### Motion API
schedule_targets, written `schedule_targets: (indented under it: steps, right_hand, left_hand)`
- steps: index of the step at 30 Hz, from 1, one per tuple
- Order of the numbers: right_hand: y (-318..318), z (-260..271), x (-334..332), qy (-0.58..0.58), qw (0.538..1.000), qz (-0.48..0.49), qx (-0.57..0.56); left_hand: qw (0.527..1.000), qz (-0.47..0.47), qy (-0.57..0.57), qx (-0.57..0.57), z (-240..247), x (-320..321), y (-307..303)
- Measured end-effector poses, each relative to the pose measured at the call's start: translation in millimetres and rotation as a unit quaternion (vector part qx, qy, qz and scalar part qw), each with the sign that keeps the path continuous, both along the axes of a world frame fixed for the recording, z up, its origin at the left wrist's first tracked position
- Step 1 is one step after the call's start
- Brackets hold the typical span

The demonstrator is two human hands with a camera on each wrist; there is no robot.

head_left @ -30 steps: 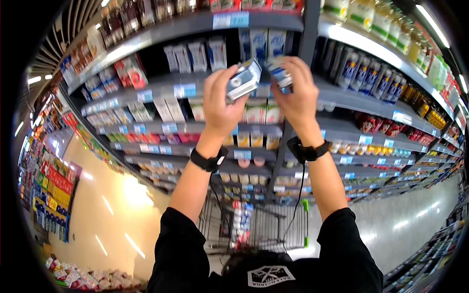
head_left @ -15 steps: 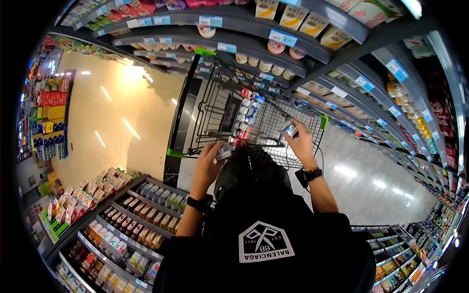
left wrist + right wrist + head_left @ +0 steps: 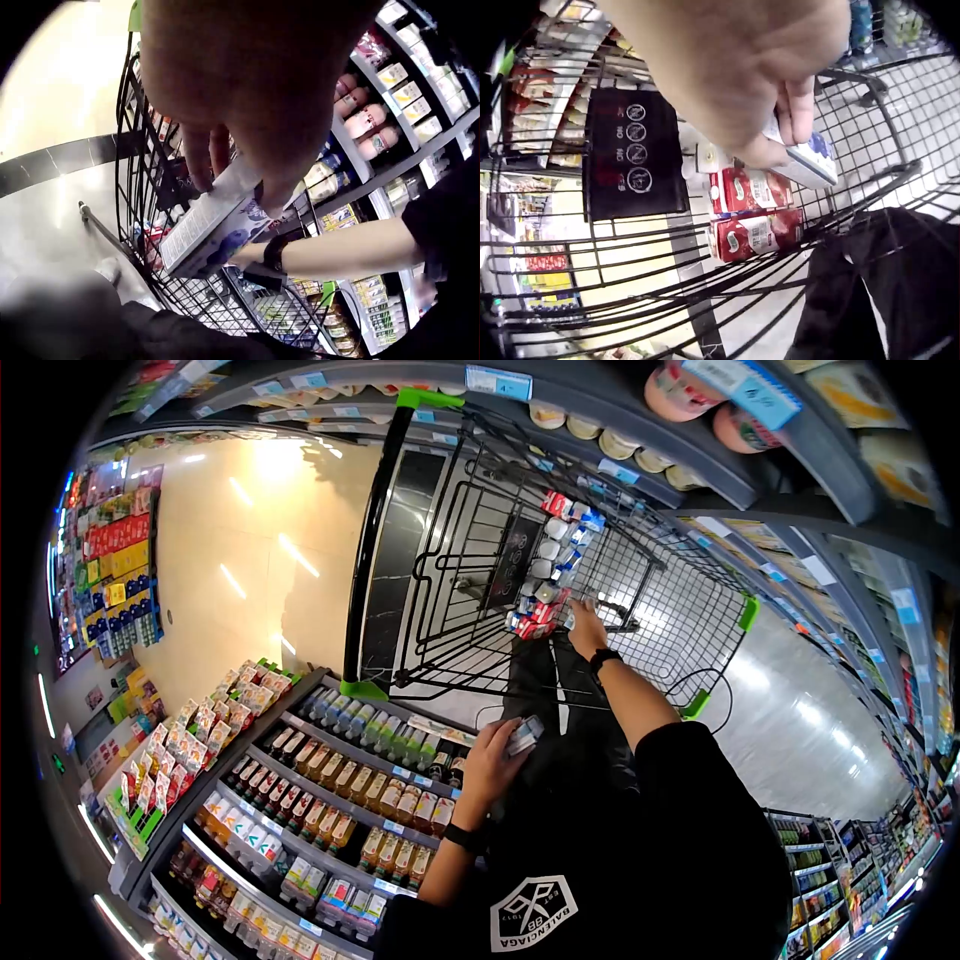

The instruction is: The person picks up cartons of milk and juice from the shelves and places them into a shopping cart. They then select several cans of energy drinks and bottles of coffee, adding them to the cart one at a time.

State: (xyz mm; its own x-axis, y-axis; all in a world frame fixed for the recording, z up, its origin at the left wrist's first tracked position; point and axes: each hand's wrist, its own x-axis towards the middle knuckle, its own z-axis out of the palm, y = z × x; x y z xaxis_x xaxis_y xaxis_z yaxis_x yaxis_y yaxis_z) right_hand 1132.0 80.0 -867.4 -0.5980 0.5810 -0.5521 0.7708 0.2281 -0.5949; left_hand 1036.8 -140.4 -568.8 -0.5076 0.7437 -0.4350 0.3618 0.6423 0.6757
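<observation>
My right hand [image 3: 586, 632] reaches down into the shopping cart [image 3: 366, 560] and grips a small white-and-blue carton [image 3: 811, 166]. In the right wrist view, this carton lies right beside two red-and-white cartons [image 3: 759, 234] on the cart's wire floor. My left hand [image 3: 488, 768] holds another carton [image 3: 214, 225] outside the cart, close to the body. Blueberries are printed on its side, and small print covers a white face. Fingers and thumb pinch it near one end. A row of white-topped containers [image 3: 546, 550] and red and blue packs stands in the cart.
Shelves with price tags [image 3: 500, 382] run along the cart's far side and right. Behind on the left stand shelves of bottled drinks [image 3: 345, 775] and a display of red-and-white packs [image 3: 205, 732]. A black panel [image 3: 636, 154] hangs on the cart's wire. Pale floor [image 3: 250, 550] lies left.
Both hands have come down from the shelf, each with a carton. The right hand has moved into the cart, while the left hand has dropped beside the body. The view has tilted down.
</observation>
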Motion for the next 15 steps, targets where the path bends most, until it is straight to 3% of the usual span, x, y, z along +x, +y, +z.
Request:
schedule_targets:
  steps: [4,6,7,8,10,11,13,15]
  right_hand:
    - [-15.4,-40.2,-7.6,0.077,0.995,0.049,-0.032]
    - [-18.7,-38.7,-7.1,0.094,0.993,-0.014,-0.067]
    - [-22.5,-27.4,-8.0,0.124,0.991,-0.044,-0.021]
    - [-21.1,-13.4,-5.6,0.123,0.991,-0.041,-0.019]
    - [-8.6,47.3,-8.2,0.033,0.979,-0.060,-0.194]
    - [-21.5,48.2,5.1,0.168,0.973,-0.060,-0.149]
    - [-7.8,131.5,8.1,0.143,0.959,0.009,-0.245]
    - [-8.8,169.8,23.6,0.184,0.920,0.091,-0.333]
  left_hand:
    - [0.999,0.044,-0.009,0.000,-25.8,-0.8,5.0]
    - [0.997,0.070,-0.001,0.017,-33.8,0.4,4.9]
    - [0.998,0.068,-0.012,0.014,-35.6,-0.2,5.3]
    - [0.998,0.064,-0.021,0.013,-35.5,-0.8,6.4]
    - [0.998,0.052,-0.015,0.023,-40.5,0.1,4.7]
    - [0.999,0.038,-0.008,0.029,-41.7,-0.1,5.0]
    - [0.999,0.030,0.001,0.032,-39.4,-1.1,10.6]
    - [0.999,0.021,0.010,0.033,-37.6,-0.9,17.8]
